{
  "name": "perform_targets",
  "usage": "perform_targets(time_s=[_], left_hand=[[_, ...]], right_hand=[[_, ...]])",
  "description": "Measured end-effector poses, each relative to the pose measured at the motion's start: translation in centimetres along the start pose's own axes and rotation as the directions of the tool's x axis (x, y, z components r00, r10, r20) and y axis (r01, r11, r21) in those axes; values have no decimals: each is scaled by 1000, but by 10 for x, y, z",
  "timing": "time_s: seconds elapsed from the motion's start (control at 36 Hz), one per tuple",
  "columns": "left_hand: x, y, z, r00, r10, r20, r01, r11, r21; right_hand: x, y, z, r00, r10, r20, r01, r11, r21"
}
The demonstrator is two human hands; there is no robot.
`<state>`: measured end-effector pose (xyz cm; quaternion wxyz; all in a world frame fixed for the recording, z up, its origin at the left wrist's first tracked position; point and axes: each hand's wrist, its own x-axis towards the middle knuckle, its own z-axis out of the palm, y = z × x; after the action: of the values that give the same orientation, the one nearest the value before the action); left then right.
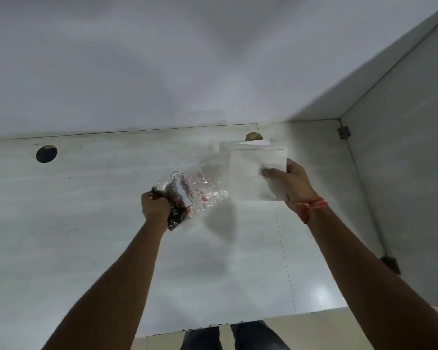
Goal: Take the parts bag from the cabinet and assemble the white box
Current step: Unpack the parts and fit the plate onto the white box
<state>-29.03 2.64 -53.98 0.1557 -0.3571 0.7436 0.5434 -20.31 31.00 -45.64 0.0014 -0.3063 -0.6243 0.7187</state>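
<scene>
Left hand (155, 207) fisted on crumpled clear parts bag (187, 195); right hand (292, 181) pinching flat white box panels (257, 173), above bench (86, 223).

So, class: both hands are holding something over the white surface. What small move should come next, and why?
Probably lower the flat white pieces in the right hand onto the surface. The left hand grips the clear bag by its bunched end, so freeing a hand would let the bag be opened.

Crinkly clear plastic bag (202, 188), glossy white shelf (238, 274)
</scene>
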Motion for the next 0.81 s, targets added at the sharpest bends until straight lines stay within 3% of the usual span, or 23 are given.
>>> perform_targets(time_s=[0.14, 0.25, 0.33, 0.44, 0.53, 0.58, 0.64, 0.69, 0.75, 0.81], left_hand=[[19, 4, -10, 991, -15, -131, 39, 983, 181], [24, 5, -3, 975, 105, -196, -33, 939, 343], [15, 9, 11, 924, 297, -242, -155, 867, 473], [1, 14, 31, 781, 608, -144, -466, 721, 512], [-10, 17, 41, 583, 812, -32, -746, 551, 373], [-17, 16, 49, 502, 864, 47, -845, 478, 240], [-23, 14, 59, 545, 824, 153, -838, 535, 103], [-27, 10, 71, 662, 675, 326, -709, 705, -21], [-28, 10, 78, 740, 434, 513, -454, 886, -94], [-31, 11, 81, 730, 224, 646, -275, 961, -22]], right_hand=[[-1, 37, -1, 975, 221, 8, -221, 975, -5], [-10, 84, 15, 937, 349, 9, -344, 927, -151], [-13, 110, 25, 927, 373, 35, -355, 904, -238], [-7, 118, 30, 939, 344, 3, -307, 844, -440], [-5, 103, 30, 958, 282, -49, -220, 617, -756], [-1, 90, 32, 993, 92, -73, -109, 486, -867], [9, 74, 35, 987, -148, -67, 3, 427, -904], [28, 59, 38, 947, -320, -36, 73, 322, -944], [49, 49, 39, 952, -307, 12, 68, 171, -983], [67, 47, 36, 980, -197, 29, 41, 54, -998]])
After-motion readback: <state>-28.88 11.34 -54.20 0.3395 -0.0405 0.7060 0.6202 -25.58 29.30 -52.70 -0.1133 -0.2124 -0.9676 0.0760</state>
